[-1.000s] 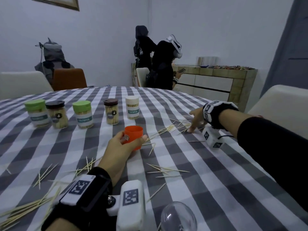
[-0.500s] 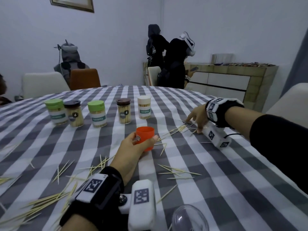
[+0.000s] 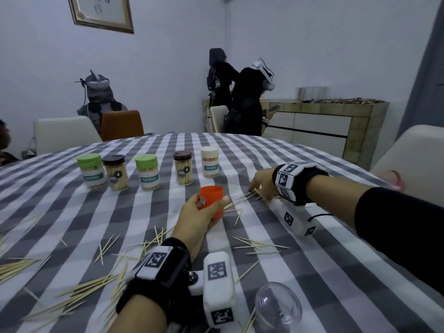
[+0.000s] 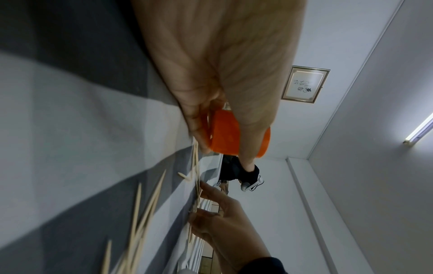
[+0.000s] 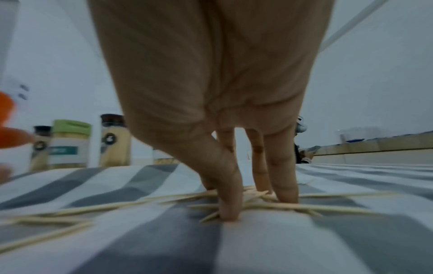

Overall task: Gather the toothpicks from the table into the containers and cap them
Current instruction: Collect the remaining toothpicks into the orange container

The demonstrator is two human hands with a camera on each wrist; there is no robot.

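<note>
Toothpicks (image 3: 258, 245) lay scattered over a grey-checked tablecloth (image 3: 336, 272), five capped jars (image 3: 183, 170) at centre left. Left hand (image 3: 199, 219) gripped an orange cup (image 3: 212, 197). Only the right wrist view showed right-hand fingertips (image 5: 230, 213) pressing straight down onto a toothpick pile (image 5: 269, 201).

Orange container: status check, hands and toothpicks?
Left hand grips orange container, uncapped. Right hand fingertips press on toothpick cluster. Nothing blocking.

"TOOTHPICK" legible on teal label of middle green-lidded jar (image 3: 147, 172) and of white-lidded jar (image 3: 210, 165). Far-left green-lidded jar (image 3: 92, 170) label blurred. Dark-lidded jars: icon only.
</note>
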